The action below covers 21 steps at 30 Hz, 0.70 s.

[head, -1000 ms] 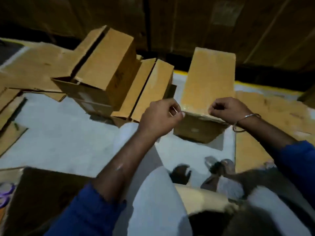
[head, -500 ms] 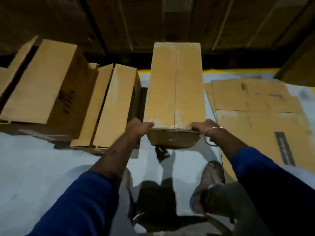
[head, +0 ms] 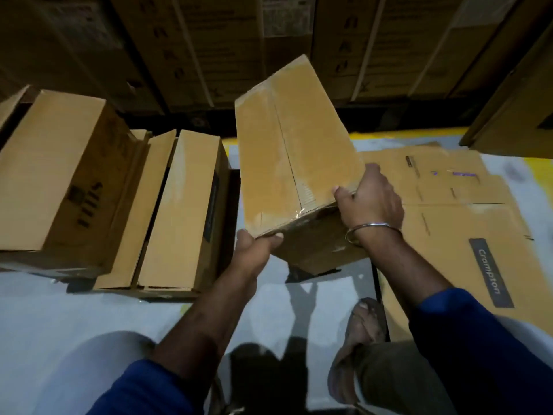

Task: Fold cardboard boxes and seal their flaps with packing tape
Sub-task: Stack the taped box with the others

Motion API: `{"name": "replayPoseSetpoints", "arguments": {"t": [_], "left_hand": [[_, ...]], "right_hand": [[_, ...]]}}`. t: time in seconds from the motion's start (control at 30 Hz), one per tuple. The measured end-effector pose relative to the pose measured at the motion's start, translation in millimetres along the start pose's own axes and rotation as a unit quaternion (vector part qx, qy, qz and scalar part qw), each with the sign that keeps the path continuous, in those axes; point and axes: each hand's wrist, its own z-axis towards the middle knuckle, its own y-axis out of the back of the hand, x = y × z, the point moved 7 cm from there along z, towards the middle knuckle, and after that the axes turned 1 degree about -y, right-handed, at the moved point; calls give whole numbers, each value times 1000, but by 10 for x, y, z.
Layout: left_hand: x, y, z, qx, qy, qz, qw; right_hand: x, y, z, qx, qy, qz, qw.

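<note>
Tilted now, the taped cardboard box [head: 296, 151] sits mid-frame, left hand [head: 254, 247] and right hand [head: 369, 199] gripping its near corners

Brown sandal [head: 366, 322] on a foot, toes pointing away, standing on a pale grey floor [head: 74, 319]. Dark shadow on the floor just left of the sandal. Olive-grey trouser leg [head: 389, 381] directly below the sandal, toward the frame's bottom edge. Blue sleeve [head: 478, 339] right of the sandal; a second blue sleeve [head: 143, 390] lower left of it. Thin metal bangle [head: 371, 229] above the sandal, round a wrist. Yellow floor line [head: 404, 134] well beyond the sandal. Past that line, a dim wall of stacked printed cartons [head: 209, 40]; print too dark to read.
</note>
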Motion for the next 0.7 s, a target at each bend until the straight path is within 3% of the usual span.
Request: {"name": "replayPoseSetpoints", "arguments": {"t": [0.13, 0.27, 0.4, 0.53, 0.63, 0.7], "left_hand": [[373, -381, -108, 52, 48, -124, 990], [861, -503, -89, 45, 118, -185, 975], [1362, -614, -74, 64, 165, -241, 954], [1618, -679, 23, 61, 188, -288, 937], [1714, -572, 147, 16, 211, -315, 925], [1769, -514, 206, -2, 229, -313, 922]], "right_hand": [[398, 214, -327, -72, 137, -150, 976], [580, -321, -536, -1, 203, -229, 952], [611, -805, -779, 68, 277, -232, 930], [743, -941, -971, 114, 378, -150, 906], [619, -646, -661, 184, 310, 18, 933], [303, -272, -194, 129, 203, 61, 969]]}}
